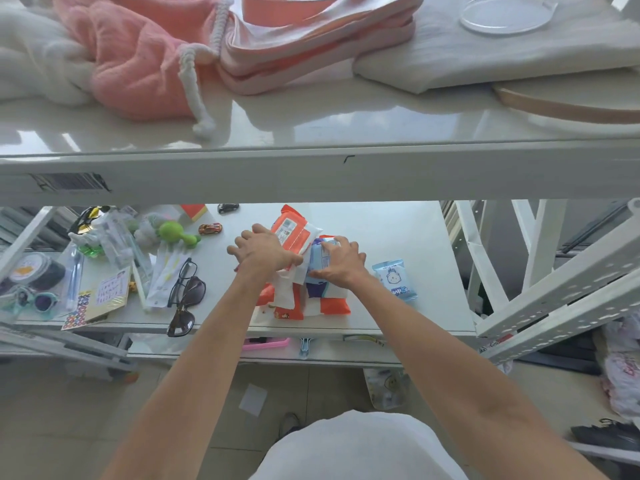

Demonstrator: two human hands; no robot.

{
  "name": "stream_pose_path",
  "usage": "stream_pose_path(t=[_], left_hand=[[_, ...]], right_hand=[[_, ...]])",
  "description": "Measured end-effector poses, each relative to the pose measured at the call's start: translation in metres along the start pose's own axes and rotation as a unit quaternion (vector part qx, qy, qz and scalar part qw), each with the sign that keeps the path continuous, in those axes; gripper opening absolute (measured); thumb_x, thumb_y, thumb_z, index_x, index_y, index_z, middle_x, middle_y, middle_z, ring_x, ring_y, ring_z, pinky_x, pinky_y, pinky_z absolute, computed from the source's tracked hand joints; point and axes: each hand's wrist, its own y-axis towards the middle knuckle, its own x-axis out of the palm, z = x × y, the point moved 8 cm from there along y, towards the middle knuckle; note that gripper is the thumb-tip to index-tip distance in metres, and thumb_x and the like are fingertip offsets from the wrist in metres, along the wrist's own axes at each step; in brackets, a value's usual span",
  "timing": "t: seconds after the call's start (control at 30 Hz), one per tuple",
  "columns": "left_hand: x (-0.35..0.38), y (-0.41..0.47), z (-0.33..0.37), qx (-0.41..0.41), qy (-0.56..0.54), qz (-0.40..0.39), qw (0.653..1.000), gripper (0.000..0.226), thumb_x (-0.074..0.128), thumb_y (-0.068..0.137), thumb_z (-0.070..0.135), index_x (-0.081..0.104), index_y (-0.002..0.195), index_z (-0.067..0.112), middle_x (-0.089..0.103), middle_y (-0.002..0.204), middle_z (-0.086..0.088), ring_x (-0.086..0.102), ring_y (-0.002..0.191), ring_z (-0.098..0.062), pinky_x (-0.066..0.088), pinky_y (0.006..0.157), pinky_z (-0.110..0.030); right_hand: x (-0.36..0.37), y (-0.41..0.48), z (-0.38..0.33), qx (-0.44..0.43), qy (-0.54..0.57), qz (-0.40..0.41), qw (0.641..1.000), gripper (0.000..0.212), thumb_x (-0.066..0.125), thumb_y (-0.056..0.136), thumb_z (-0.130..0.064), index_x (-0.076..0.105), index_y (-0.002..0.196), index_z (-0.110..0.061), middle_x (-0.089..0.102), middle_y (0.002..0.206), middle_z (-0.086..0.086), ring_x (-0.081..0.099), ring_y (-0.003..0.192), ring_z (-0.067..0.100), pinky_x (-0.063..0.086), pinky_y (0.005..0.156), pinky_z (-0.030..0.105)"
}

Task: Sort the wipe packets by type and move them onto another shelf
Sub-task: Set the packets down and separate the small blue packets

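While you leaned in beneath the upper shelf (311, 168), both your bare arms reached to a heap of wipe packets (301, 299) on the lower shelf (398, 230). Your left hand (265, 249) lay palm-down with fingers spread over an orange-and-white packet (294, 233) at the top of the heap; whether it gripped that packet could not be told. Your right hand (337, 259) curled around a blue-and-white packet (320, 254) just beside it, thumb low against its near edge. More orange-and-white packets lay under and in front of both hands, reaching toward the shelf's front edge. A small light-blue packet (394, 278) with a cartoon face sat alone just to the right of the heap, apart from your hand. Left of the pile, sunglasses (185, 299), a green toy (176, 233), a small toy car (210, 229) and loose stationery crowded the same shelf. Above, pink cloth (138, 53) and a folded white cloth (485, 60) rested on the upper shelf.
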Motion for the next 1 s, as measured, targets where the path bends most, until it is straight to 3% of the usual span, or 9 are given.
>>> stream_pose_path(t=[0.2,0.3,0.4,0.47,0.53,0.7,0.8,0.87,1.0], left_hand=[[0.006,-0.002,-0.005,0.056,0.0,-0.027,0.998,0.108,0.082,0.071,0.056,0.023,0.147,0.008,0.04,0.144,-0.019,0.037,0.139,-0.039,0.032,0.113,-0.056],[0.0,0.004,0.0,0.101,0.011,-0.034,0.994,0.096,0.081,0.074,0.049,0.029,0.143,0.009,0.045,0.14,-0.017,0.041,0.135,-0.037,0.034,0.111,-0.054],[-0.009,0.01,0.005,0.124,0.024,-0.031,0.992,0.089,0.08,0.078,0.048,0.032,0.143,0.01,0.047,0.138,-0.015,0.043,0.134,-0.034,0.036,0.113,-0.052],[-0.012,0.013,0.009,0.137,0.03,-0.037,0.989,0.085,0.079,0.078,0.047,0.035,0.141,0.01,0.05,0.136,-0.014,0.045,0.131,-0.033,0.036,0.112,-0.049],[-0.014,0.019,0.014,0.155,0.039,-0.047,0.986,0.08,0.081,0.077,0.045,0.038,0.137,0.012,0.053,0.133,-0.012,0.048,0.128,-0.031,0.036,0.112,-0.048],[-0.02,0.029,0.027,0.201,0.082,-0.092,0.972,0.069,0.084,0.07,0.039,0.04,0.121,0.023,0.058,0.121,-0.006,0.049,0.109,-0.025,0.037,0.111,-0.052],[-0.02,0.028,0.04,0.226,0.111,-0.107,0.962,0.071,0.084,0.07,0.035,0.042,0.125,0.023,0.059,0.122,-0.005,0.05,0.109,-0.024,0.038,0.11,-0.049],[-0.017,0.026,0.049,0.236,0.157,-0.107,0.953,0.078,0.084,0.07,0.034,0.042,0.135,0.023,0.056,0.128,-0.005,0.048,0.119,-0.027,0.035,0.111,-0.05],[-0.011,0.023,0.055,0.198,0.258,-0.115,0.939,0.088,0.082,0.072,0.03,0.036,0.146,0.02,0.045,0.14,-0.012,0.038,0.138,-0.034,0.027,0.116,-0.054]], right_hand=[[-0.004,-0.001,-0.002,0.016,0.031,0.013,0.999,0.074,0.079,0.074,-0.058,0.056,0.136,-0.026,0.044,0.136,0.009,0.039,0.129,0.03,0.037,0.104,0.044],[-0.01,-0.004,-0.003,0.024,0.096,0.032,0.995,0.071,0.087,0.072,-0.043,0.06,0.133,-0.02,0.043,0.129,0.013,0.044,0.124,0.028,0.043,0.106,0.039],[-0.014,-0.004,0.006,0.069,0.182,0.023,0.981,0.065,0.092,0.068,-0.026,0.062,0.125,-0.015,0.05,0.126,0.013,0.054,0.104,0.022,0.052,0.091,0.031],[-0.021,-0.003,0.016,0.097,0.215,0.018,0.971,0.051,0.089,0.072,-0.018,0.064,0.116,-0.012,0.059,0.119,0.008,0.054,0.101,0.019,0.047,0.081,0.028],[-0.029,-0.003,0.03,0.119,0.266,0.017,0.956,0.039,0.084,0.076,-0.014,0.069,0.112,-0.011,0.061,0.111,0.005,0.056,0.103,0.019,0.044,0.082,0.026],[-0.036,-0.007,0.071,0.174,0.367,0.008,0.914,0.02,0.078,0.08,-0.006,0.065,0.094,-0.012,0.066,0.105,0.007,0.061,0.101,0.026,0.054,0.098,0.042],[-0.037,-0.014,0.093,0.198,0.437,-0.014,0.877,0.011,0.069,0.082,0.003,0.069,0.081,-0.008,0.067,0.09,0.011,0.063,0.079,0.028,0.056,0.077,0.039],[-0.042,-0.023,0.104,0.214,0.496,-0.022,0.841,0.012,0.064,0.083,0.005,0.07,0.086,-0.005,0.067,0.083,0.012,0.064,0.069,0.027,0.052,0.063,0.03],[-0.046,-0.027,0.116,0.21,0.523,-0.022,0.826,0.017,0.063,0.085,0.003,0.071,0.1,-0.001,0.07,0.085,0.013,0.067,0.067,0.028,0.054,0.057,0.028]])
